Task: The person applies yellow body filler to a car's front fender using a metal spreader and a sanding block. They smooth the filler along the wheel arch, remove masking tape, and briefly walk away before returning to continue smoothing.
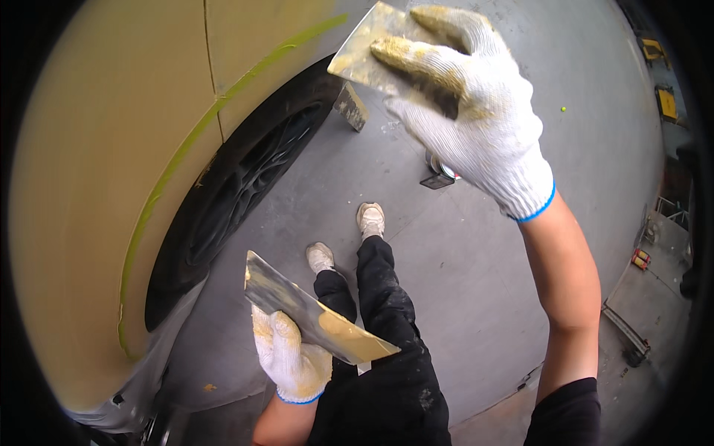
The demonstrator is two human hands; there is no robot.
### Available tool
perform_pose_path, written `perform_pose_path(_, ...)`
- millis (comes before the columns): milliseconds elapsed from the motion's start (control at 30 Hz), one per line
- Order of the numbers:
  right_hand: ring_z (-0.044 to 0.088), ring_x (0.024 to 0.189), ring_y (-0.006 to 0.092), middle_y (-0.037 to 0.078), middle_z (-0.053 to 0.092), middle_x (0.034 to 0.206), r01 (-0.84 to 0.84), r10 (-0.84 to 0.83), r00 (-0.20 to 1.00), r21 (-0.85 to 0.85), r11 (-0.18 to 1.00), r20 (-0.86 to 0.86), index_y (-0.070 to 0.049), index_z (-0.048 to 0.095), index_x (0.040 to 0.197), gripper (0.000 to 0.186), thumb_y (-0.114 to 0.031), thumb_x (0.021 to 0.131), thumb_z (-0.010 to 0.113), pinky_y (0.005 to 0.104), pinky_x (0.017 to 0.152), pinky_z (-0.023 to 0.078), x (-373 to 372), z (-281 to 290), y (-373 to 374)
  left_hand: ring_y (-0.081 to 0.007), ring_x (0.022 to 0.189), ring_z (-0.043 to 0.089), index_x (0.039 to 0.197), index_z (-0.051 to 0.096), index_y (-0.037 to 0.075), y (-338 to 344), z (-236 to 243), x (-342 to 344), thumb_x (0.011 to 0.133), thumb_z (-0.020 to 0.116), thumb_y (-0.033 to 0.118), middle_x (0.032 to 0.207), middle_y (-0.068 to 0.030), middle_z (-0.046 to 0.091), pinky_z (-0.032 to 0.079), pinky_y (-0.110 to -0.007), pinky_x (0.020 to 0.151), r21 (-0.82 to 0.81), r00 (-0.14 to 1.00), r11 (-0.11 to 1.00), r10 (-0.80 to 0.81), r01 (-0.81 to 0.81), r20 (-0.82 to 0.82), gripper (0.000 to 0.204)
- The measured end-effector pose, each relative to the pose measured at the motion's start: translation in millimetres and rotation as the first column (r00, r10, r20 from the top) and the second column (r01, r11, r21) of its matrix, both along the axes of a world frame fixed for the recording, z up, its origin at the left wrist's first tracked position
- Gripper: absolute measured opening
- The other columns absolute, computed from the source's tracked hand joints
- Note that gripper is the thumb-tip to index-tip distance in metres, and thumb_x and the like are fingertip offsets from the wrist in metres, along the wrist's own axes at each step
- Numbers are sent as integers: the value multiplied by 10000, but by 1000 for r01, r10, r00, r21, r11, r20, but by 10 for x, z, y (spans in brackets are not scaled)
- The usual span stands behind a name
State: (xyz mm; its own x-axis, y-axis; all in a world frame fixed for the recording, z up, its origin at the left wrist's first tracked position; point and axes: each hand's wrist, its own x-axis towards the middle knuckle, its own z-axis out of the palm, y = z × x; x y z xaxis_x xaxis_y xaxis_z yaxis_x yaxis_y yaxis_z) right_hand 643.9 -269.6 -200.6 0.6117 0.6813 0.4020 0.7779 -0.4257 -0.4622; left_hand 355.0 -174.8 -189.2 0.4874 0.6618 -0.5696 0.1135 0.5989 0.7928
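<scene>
My right hand point(476, 119), in a white glove smudged with tan paste, is raised at the upper centre, fingers closed on a stained flat putty spreader point(355, 44). Lower down, my gloved left hand point(288, 353) grips a metal spreader point(312, 305) from beneath, with tan putty on its right part. To the left is a beige car body panel point(97, 163) with a yellow-green line along the wheel arch. The dark wheel point(245, 178) sits under that arch.
Another stained plate point(351, 108) is near the tyre. On the grey floor point(506, 312) beyond my feet stand cans point(445, 167) by a small dark object. A metal trolley point(639, 305) and yellow items point(666, 104) line the right side.
</scene>
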Motion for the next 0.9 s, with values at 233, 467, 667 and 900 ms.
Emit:
perform_pose_path(233, 663, 1170, 237, 118, 649, 1323, -52, 516, -130, 525, 849, -847, -39, 744, 1257, 557, 22, 720, 874, 346, 1032, 541, -995, -224, -654, -139, 1153, 555, 1523, 408, 55, 2, -38, 169, 1106, 515, 285, 1263, -33, 568, 446, -324, 1031, 122, 999, 992, -35, 37, -17, 489)
perform_pose_path(467, 675, 1112, 253, 114, 675, 1209, -308, 440, 160, 378, 873, -884, -77, 762, 1191, 470, -177, 744, 867, 323, 980, 540, -1145, -510, -561, -103, 881, 603, 1261, 558, 101, -37, 101, -64, 1093, 546, 328, 1035, 6, 610, 488, -256, 722, 135, 1000, 991, 18, -19, 3, 283)
perform_pose_path(667, 572, 1293, 214, 133, 523, 1423, 425, 22, 610, 351, 834, -792, 39, 606, 1386, 571, -104, 878, 823, 350, 1093, 481, -797, -585, 247, -78, 772, 598, 1197, 604, 90, 58, 285, -45, 1094, 556, 326, 966, 6, 626, 461, -226, 636, 139, 997, 988, 70, -66, -23, 263)
perform_pose_path(900, 655, 1147, 254, 170, 631, 1257, 526, 64, 644, 502, 687, -763, 20, 716, 1236, 473, -112, 796, 831, 354, 963, 538, -957, -228, 676, -112, 839, 616, 1261, 587, 80, 33, 325, -203, 1079, 574, 342, 1019, -3, 633, 502, -268, 703, 257, 973, 953, 196, -160, -122, 319)
